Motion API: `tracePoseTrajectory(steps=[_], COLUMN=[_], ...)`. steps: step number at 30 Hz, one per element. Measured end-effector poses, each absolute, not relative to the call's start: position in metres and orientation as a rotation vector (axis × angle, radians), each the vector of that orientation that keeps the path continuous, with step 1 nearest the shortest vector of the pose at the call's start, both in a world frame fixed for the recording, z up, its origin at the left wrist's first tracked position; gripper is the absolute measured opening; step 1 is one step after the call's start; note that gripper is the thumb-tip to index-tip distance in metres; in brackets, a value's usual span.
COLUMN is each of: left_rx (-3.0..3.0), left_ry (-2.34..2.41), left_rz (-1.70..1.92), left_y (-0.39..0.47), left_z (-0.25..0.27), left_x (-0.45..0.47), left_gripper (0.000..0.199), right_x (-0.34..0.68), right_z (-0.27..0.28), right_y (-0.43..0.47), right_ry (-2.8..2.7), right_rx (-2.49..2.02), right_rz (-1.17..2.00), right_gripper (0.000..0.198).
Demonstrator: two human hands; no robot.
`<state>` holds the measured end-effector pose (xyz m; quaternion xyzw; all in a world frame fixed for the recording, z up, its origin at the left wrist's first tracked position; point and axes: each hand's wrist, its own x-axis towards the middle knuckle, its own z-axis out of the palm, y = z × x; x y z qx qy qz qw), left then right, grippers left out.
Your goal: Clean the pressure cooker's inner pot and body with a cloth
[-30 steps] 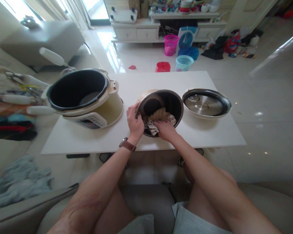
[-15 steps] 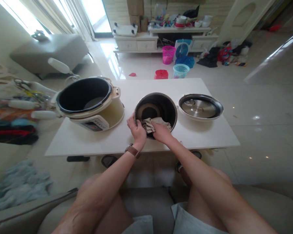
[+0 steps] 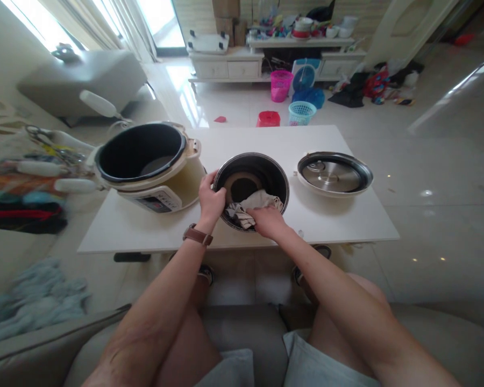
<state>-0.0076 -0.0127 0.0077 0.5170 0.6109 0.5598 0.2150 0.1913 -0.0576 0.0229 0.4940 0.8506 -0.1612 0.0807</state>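
Note:
A dark round inner pot [image 3: 268,171] stands tilted on the white table, its mouth facing me. My left hand [image 3: 212,198] grips its left rim, thumb inside and fingers around the outside. Inside the pot's near side, my right hand [image 3: 267,221] is closed on a crumpled beige cloth [image 3: 262,201] that lies against the wall. To the left is the white cooker body [image 3: 187,180], open at the top with a control panel in front. The cooker lid [image 3: 333,180] rests at the right, its metal inner face up.
The white table [image 3: 242,134] spans the space before me. Beyond it on the floor are a red stool [image 3: 268,119], a light blue basket [image 3: 302,113] and a pink basket [image 3: 280,86]. Cluttered hangers and clothes [image 3: 28,183] are at the left.
My left hand has slid up and left along the rim. The pot has shifted slightly left and turned, and more of the cloth shows spread in it.

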Motion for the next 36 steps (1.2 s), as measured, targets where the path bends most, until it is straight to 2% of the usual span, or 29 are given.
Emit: tracePoseTrajectory(steps=[4, 9, 11, 14, 16, 20, 23, 25, 29, 33, 36], left_rx=[1.440, 1.464, 1.471, 1.460, 1.437, 1.341, 1.285, 1.268, 1.281, 1.313, 1.324], left_ry=[1.644, 1.623, 1.614, 1.564, 1.529, 1.503, 1.508, 1.521, 1.533, 1.515, 1.507], left_rz=[1.558, 1.570, 1.564, 1.556, 1.559, 1.612, 1.701, 1.750, 1.768, 1.766, 1.765], left_y=[-0.022, -0.023, -0.021, -0.019, -0.019, -0.025, -0.033, -0.038, -0.045, -0.046, -0.047], left_z=[0.012, 0.013, 0.015, 0.019, 0.021, 0.020, 0.015, 0.012, 0.009, 0.008, 0.008], left_x=[-0.007, -0.018, -0.022, -0.022, -0.017, -0.003, 0.009, 0.017, 0.027, 0.027, 0.026], left_gripper=[0.071, 0.071, 0.068, 0.048, 0.038, 0.033, 0.033, 0.034, 0.035, 0.035, 0.036], right_x=[0.193, 0.190, 0.189, 0.187, 0.185, 0.184, 0.180, 0.176, 0.167, 0.168, 0.181], right_z=[0.020, 0.020, 0.019, 0.018, 0.019, 0.022, 0.018, 0.010, -0.011, -0.016, -0.002], right_y=[-0.057, -0.054, -0.055, -0.057, -0.057, -0.047, -0.033, -0.026, -0.028, -0.041, -0.042], right_ry=[2.525, 2.550, 2.560, 2.560, 2.550, 2.528, 2.475, 2.511, 2.704, 2.714, 2.645], right_rx=[1.436, 1.366, 1.348, 1.398, 1.542, 2.086, 2.548, 2.674, 2.259, 1.669, 1.453], right_rz=[-0.490, -0.435, -0.434, -0.466, -0.502, -0.621, -0.853, -1.083, -1.379, -1.317, -1.320], right_gripper=[0.050, 0.049, 0.051, 0.049, 0.048, 0.048, 0.047, 0.050, 0.055, 0.057, 0.053])
